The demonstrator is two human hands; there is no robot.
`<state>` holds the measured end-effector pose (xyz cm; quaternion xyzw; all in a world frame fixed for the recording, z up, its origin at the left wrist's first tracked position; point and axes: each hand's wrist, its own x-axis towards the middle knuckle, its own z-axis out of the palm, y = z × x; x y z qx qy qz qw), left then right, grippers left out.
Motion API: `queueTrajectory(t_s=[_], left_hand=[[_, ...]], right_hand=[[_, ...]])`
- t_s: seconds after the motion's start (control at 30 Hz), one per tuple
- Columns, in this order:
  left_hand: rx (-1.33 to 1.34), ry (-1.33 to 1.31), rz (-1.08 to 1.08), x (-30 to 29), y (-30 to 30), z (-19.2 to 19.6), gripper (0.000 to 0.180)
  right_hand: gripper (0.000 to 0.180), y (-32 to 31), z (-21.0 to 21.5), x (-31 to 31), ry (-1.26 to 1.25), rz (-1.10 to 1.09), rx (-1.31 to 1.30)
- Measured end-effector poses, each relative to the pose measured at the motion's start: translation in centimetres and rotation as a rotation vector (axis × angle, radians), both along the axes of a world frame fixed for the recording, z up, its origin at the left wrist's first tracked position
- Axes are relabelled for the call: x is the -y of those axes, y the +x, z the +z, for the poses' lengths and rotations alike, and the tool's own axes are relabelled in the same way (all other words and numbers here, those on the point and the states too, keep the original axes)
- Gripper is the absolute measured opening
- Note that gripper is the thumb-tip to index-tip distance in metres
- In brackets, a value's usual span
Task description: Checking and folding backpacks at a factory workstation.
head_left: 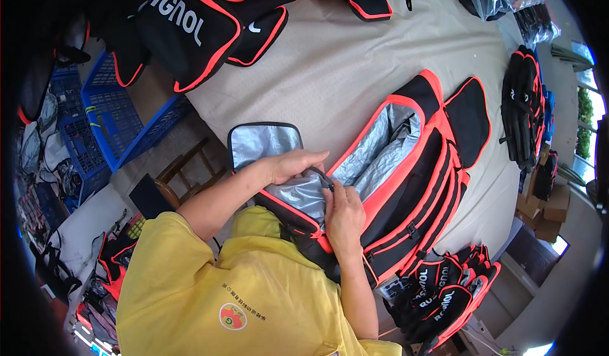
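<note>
A large black bag with orange-red edging lies opened out on the cloth-covered table in front of me. Its silver lining shows through the long opening, and a silver flap with a black border is folded out at the left. My left hand is bent over the near compartment, its fingers closed on the dark edge of the lining there. Close beside it, my right hand pinches the same dark edge between thumb and fingers. The fingertips partly hide what is gripped.
Beige cloth covers the table. More black bags lie at the far left, above a blue plastic crate. A wooden stool stands left of me. Stacked bags are at the near right, with cardboard boxes beyond.
</note>
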<state>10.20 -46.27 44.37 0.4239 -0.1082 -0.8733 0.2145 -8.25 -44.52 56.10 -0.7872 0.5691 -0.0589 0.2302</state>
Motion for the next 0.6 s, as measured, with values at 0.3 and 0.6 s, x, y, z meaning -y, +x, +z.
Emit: queueTrajectory(t_s=[0.3, 0.6], left_hand=[[0.055, -0.008, 0.010, 0.1, 0.5, 0.6, 0.055], [0.182, -0.181, -0.036, -0.2, -0.6, 0.8, 0.060]], right_hand=[[0.022, 0.5, 0.2, 0.1, 0.010, -0.027, 0.039], [0.026, 0.0, 0.6, -0.4, 0.048, -0.207, 0.160]])
